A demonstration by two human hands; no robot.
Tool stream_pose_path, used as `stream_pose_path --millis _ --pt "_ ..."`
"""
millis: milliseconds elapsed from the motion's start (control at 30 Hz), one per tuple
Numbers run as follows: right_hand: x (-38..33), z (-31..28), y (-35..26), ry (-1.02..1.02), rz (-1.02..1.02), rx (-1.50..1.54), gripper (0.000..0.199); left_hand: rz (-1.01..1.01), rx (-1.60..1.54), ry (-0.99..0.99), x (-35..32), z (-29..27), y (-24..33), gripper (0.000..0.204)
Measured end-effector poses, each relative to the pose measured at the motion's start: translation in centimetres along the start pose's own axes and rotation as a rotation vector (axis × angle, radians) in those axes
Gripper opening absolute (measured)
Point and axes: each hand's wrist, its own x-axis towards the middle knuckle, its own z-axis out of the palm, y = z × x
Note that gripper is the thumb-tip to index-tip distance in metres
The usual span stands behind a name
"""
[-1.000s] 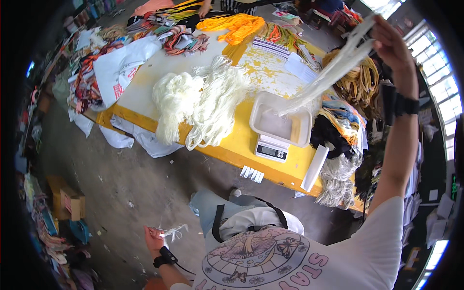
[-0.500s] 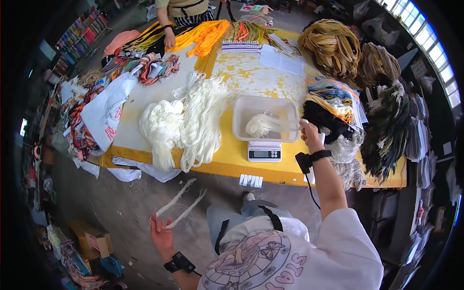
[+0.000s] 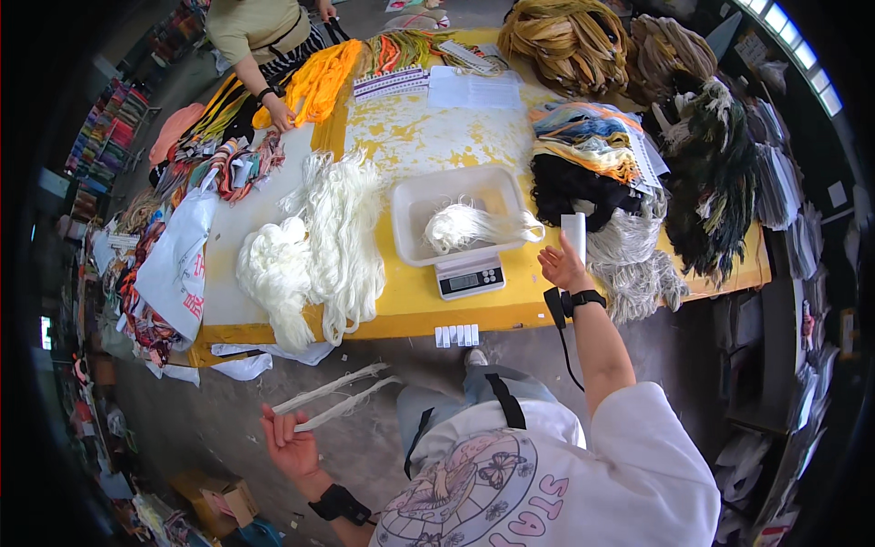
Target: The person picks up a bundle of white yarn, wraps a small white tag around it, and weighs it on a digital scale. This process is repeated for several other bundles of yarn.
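My left hand (image 3: 292, 444) is closed on a thin white yarn hank (image 3: 342, 398), whose two strands stretch right over the floor beside the table. My right hand (image 3: 563, 264) has its fingers apart beside the plastic tub, with a white rectangular piece (image 3: 573, 235) just behind its fingertips; whether they touch I cannot tell. In the clear tub (image 3: 407, 214) lies a bundle of white yarn (image 3: 453, 226), its tail trailing to the right over the rim. Under the tub is a digital scale (image 3: 469, 281).
Large white skeins (image 3: 342, 242) lie left of the tub. Black yarn (image 3: 570, 191), grey yarn (image 3: 627, 246) and brown hanks (image 3: 565, 46) crowd the right side. Several white tags (image 3: 456, 335) line the front edge. Across the table, another person's hand (image 3: 280, 114) touches orange yarn (image 3: 321, 82).
My right hand has let go of the yarn's tail, which now rests on the tub's rim. The hank in my left hand has swung flatter. The view has shifted, and the other person has leaned in.
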Motion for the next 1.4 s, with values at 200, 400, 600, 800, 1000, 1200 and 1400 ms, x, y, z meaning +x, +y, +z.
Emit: stream_pose_path --millis 200,400,600,800,1000,1200,1400 --pt "0.4 0.3 -0.3 -0.006 0.002 -0.026 0.071 -0.031 0.006 -0.150 0.5 0.2 -0.8 0.029" --pt "1.8 1.1 -0.8 -0.058 0.010 -0.008 0.041 0.008 0.075 -0.077 -0.1 0.3 -1.3 0.028" --pt "1.9 3.5 -0.7 0.080 -0.029 -0.163 0.030 0.057 0.148 0.040 -1.3 -0.3 -1.2 0.027" --pt "1.0 8.1 -0.6 0.555 -1.209 -0.793 0.028 0.041 0.404 -0.024 -1.4 -1.2 -0.7 0.029" --pt "-24.4 27.5 13.3 -1.126 -0.238 -0.831 0.016 0.278 0.788 -0.123 -0.3 4.6 -2.8 0.061" --pt "-31.6 33.9 11.8 -1.186 -0.116 -0.552 0.017 -0.108 1.295 -0.341 1.2 1.1 -0.4 0.022" --pt "-33.2 33.9 -2.8 -1.080 -0.715 -0.081 0.040 0.000 1.395 -0.222 2.4 -11.5 2.7 0.012"
